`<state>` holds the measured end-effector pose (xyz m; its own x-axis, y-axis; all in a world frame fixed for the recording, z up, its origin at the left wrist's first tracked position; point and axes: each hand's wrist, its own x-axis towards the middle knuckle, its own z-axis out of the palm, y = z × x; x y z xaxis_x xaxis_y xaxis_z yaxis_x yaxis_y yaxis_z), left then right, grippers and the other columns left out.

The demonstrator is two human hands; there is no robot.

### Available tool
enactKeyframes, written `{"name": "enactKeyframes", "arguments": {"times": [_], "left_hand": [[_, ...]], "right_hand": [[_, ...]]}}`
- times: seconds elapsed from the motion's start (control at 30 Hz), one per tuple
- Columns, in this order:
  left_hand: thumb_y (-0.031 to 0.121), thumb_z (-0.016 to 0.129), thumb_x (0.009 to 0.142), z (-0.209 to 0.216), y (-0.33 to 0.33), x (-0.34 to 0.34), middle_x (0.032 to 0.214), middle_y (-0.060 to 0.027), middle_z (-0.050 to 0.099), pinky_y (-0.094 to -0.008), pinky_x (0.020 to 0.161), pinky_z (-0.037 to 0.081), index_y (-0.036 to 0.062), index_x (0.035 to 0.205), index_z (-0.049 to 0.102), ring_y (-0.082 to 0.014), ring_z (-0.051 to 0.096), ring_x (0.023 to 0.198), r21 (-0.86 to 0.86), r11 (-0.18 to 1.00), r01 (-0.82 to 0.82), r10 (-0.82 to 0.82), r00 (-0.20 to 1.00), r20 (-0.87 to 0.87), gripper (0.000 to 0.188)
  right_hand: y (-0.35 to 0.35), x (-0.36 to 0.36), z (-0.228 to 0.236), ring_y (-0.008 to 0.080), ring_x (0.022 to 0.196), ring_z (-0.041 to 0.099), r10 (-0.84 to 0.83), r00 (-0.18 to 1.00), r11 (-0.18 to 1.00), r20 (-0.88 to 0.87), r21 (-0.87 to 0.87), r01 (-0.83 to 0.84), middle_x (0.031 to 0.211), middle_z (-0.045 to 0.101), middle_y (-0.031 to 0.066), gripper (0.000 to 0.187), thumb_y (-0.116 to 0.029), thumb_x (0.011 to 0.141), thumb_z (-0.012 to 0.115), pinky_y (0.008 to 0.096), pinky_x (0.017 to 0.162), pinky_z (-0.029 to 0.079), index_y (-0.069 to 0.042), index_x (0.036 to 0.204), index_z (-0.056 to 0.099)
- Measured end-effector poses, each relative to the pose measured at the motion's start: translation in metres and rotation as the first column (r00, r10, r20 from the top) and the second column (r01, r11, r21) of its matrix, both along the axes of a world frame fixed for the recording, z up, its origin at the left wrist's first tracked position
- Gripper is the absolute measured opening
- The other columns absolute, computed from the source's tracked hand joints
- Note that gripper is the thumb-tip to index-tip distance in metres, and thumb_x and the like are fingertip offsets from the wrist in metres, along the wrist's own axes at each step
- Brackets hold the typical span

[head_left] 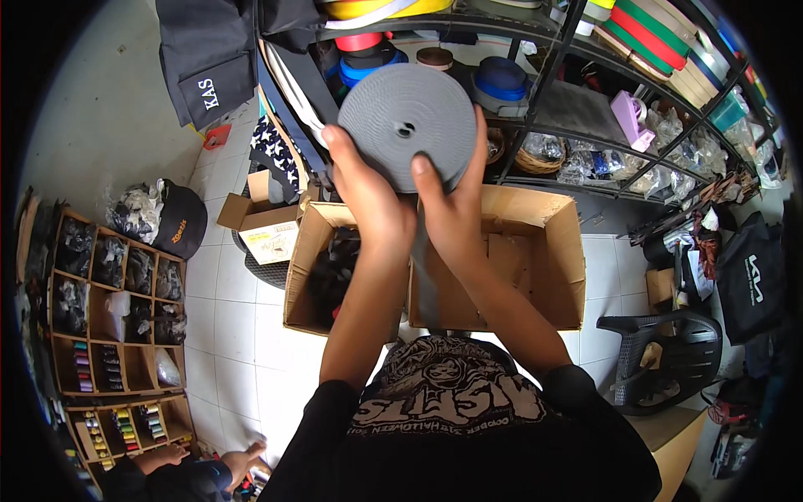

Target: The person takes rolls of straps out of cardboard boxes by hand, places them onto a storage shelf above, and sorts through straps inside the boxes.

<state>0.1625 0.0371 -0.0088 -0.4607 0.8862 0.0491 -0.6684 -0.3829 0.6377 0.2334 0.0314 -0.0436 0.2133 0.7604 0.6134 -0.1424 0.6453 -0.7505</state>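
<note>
A large grey roll of webbing tape is held up in front of a metal shelf rack. My left hand grips its lower left edge. My right hand grips its lower right edge, fingers wrapped behind the rim. A loose grey strap end hangs from the roll down between my forearms. Below the hands stand two open cardboard boxes: the left one holds dark items, the right one shows bare cardboard inside.
The rack holds several coloured tape rolls and bagged parts. A wooden cubby shelf stands at left, a dark plastic chair at right. Another person's hands work at the lower left on the tiled floor.
</note>
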Motion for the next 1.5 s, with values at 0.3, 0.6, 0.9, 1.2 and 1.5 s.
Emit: {"name": "enactKeyframes", "arguments": {"times": [0.3,0.6,0.9,1.2,1.5], "left_hand": [[0.034,0.057,0.095,0.018,0.009,-0.042,0.101,-0.0124,0.065,-0.0286,0.079,0.049,-0.0066,0.111,0.058,-0.0151,0.061,0.087,0.018,0.959,0.283,-0.247,0.864,-0.439,0.044],[0.044,0.042,0.098,-0.012,0.004,-0.001,0.128,-0.0114,0.052,-0.0398,0.101,0.037,-0.0001,0.129,0.045,-0.0247,0.05,0.116,0.165,0.982,0.089,-0.095,0.995,0.031,0.054],[0.045,0.054,0.094,0.006,0.025,-0.015,0.099,-0.0121,0.064,-0.0324,0.081,0.049,-0.0045,0.111,0.058,-0.0191,0.061,0.088,0.043,0.995,0.085,-0.07,0.96,-0.272,0.052],[0.042,0.047,0.096,-0.01,0.015,-0.027,0.116,-0.0118,0.059,-0.0368,0.092,0.042,-0.0002,0.12,0.053,-0.0227,0.055,0.106,0.057,0.939,0.34,-0.321,0.922,-0.216,0.049],[0.046,0.045,0.098,-0.016,0.019,0.012,0.114,-0.0127,0.058,-0.0355,0.092,0.043,-0.0008,0.115,0.052,-0.0214,0.055,0.103,0.081,0.997,-0.012,0.012,1.0,0.002,0.05]], "right_hand": [[0.023,0.057,0.046,0.0188,0.118,0.049,0.414,0.849,0.907,0.329,-0.07,-0.416,0.129,0.052,0.0151,0.063,-0.009,0.084,0.066,0.0316,0.1,0.038,-0.004,0.141,0.039],[0.023,0.024,0.013,0.0251,0.126,0.043,0.135,0.991,0.988,0.012,0.069,-0.136,0.136,0.043,0.0166,0.079,-0.011,0.081,0.07,0.0366,0.106,0.033,0.001,0.144,0.024],[0.032,0.04,0.028,0.024,0.121,0.047,0.228,0.972,0.972,0.061,-0.067,-0.224,0.133,0.048,0.0158,0.071,-0.015,0.081,0.069,0.035,0.103,0.035,-0.004,0.142,0.035],[0.039,0.068,0.032,0.021,0.115,0.051,0.256,0.964,0.967,0.074,-0.036,-0.254,0.128,0.052,0.0144,0.069,-0.004,0.078,0.063,0.0332,0.098,0.041,-0.002,0.141,0.036],[0.023,0.007,0.008,0.0199,0.114,0.052,-0.077,0.978,0.996,-0.196,0.02,0.083,0.126,0.054,0.0135,0.057,-0.019,0.086,0.068,0.0312,0.099,0.039,0.002,0.134,0.045]]}}
